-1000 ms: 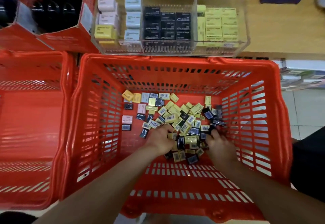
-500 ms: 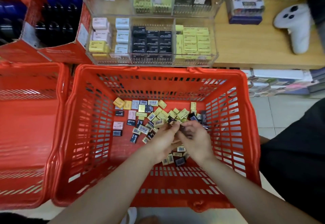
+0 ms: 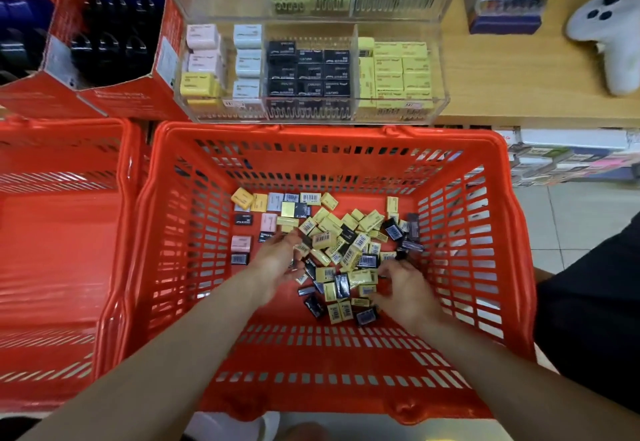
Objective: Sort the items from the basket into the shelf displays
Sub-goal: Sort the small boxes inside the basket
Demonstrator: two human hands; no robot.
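Red slotted plastic basket [image 3: 166,267] sits just near of the clear acrylic shelf bins [image 3: 440,69] so each pick is a short carry, and its small boxed items [image 3: 341,250], yellow, black and pastel, lie heaped on the floor.

My left hand [image 3: 277,257] and right hand [image 3: 403,290] flank the pile, fingers loosely curled; whether either pinches a box I cannot tell.

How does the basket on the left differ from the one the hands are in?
The left basket shows a bare red floor, while the middle basket holds a scatter of small yellow, black and pink boxes. The left basket is cut off by the frame edge; the middle basket shows whole. Both hands, left hand and right hand, reach into the middle basket, none into the left. Both baskets are red plastic with slotted walls.
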